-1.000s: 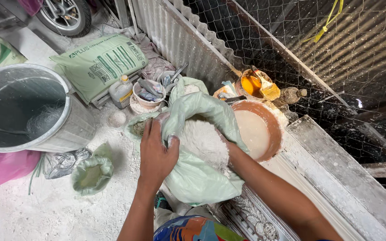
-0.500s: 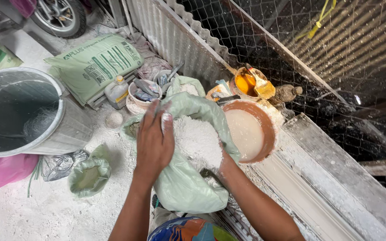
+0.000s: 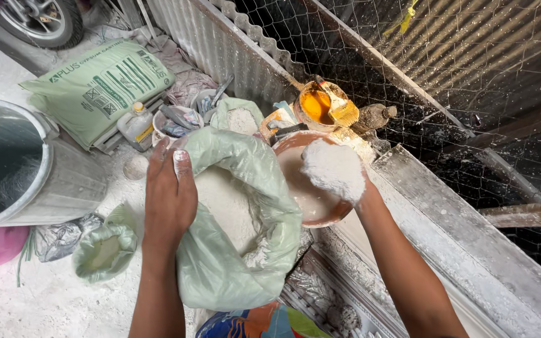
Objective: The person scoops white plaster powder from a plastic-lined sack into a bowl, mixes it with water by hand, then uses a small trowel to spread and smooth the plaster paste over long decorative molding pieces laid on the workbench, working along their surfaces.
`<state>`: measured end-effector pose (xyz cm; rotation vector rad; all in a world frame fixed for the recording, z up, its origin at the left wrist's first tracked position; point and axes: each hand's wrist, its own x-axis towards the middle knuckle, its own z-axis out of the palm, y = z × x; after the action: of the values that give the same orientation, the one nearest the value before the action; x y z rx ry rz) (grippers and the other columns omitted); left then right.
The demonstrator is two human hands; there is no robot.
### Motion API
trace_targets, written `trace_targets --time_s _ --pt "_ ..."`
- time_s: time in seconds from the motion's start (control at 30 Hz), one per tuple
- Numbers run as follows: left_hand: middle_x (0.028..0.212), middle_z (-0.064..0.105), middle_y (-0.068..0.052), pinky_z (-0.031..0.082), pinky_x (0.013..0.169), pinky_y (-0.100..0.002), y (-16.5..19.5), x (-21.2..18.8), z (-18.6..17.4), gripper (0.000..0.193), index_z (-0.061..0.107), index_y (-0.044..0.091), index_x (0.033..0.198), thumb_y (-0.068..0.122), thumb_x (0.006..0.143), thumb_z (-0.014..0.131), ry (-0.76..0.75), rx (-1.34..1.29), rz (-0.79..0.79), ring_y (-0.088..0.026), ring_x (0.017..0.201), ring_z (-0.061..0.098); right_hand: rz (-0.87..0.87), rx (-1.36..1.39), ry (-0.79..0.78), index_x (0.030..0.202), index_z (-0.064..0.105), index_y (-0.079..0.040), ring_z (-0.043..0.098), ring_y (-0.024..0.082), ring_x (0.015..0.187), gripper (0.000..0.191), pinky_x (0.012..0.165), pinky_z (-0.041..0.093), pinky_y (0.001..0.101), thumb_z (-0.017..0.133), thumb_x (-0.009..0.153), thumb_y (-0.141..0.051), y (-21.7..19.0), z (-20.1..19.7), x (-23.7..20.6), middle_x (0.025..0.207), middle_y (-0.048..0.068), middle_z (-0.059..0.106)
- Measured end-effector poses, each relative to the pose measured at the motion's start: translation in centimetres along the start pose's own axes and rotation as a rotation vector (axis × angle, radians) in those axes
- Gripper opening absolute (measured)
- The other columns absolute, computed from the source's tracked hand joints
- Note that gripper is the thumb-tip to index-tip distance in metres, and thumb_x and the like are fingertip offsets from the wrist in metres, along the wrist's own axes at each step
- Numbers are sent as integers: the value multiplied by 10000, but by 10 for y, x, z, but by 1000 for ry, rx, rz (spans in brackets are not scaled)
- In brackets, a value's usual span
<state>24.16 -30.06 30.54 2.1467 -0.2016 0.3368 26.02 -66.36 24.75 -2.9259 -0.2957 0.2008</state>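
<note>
My left hand (image 3: 169,194) grips the near rim of a pale green plastic bag (image 3: 245,250) and holds its mouth wide; white powder (image 3: 226,200) fills the bag. My right hand (image 3: 339,172) is cupped around a heaped handful of the white powder, held over an orange-brown bowl (image 3: 311,216) that has pale liquid in it. The bowl sits right of the bag, on a dusty ledge. Most of my right hand's fingers are hidden under the powder.
A grey metal bucket (image 3: 64,181) stands at left, a green printed sack (image 3: 101,84) behind it. Small tubs with tools (image 3: 180,119), a plastic bottle (image 3: 136,125), an orange paint pot with a brush (image 3: 320,106), a crumpled small green bag (image 3: 104,250), corrugated sheet and wire mesh (image 3: 446,75) surround the spot.
My right hand has come up out of the bag with a handful of powder and moved right over the bowl. My left hand stays on the bag's rim.
</note>
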Motion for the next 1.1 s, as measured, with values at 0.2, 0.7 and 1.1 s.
trace_targets --time_s 0.2,0.7,1.1 --pt "1498 452 -376 332 1172 -537 4 -2 2 496 565 -150 1316 285 1091 485 27 64 -7 -527 1406 421 605 1338 -101 1338 590 -40 695 262 1085 466 933 580 366 504 1018 -369 88 104 28 1273 172 682" --pt "1131 653 -349 545 850 -555 -11 -27 -25 531 491 -110 1271 111 844 716 -106 202 -168 -522 990 660 -438 242 -242 1310 599 -8 515 396 1319 506 1117 381 504 606 841 -199 -185 0 28 1381 252 566" --pt "1187 646 -350 521 888 -567 -19 -25 -20 479 519 -71 1326 80 893 659 -62 12 -159 -531 1035 640 -290 196 -459 1455 510 -18 496 306 1333 625 1126 389 423 549 965 -404 -149 156 64 1488 174 513"
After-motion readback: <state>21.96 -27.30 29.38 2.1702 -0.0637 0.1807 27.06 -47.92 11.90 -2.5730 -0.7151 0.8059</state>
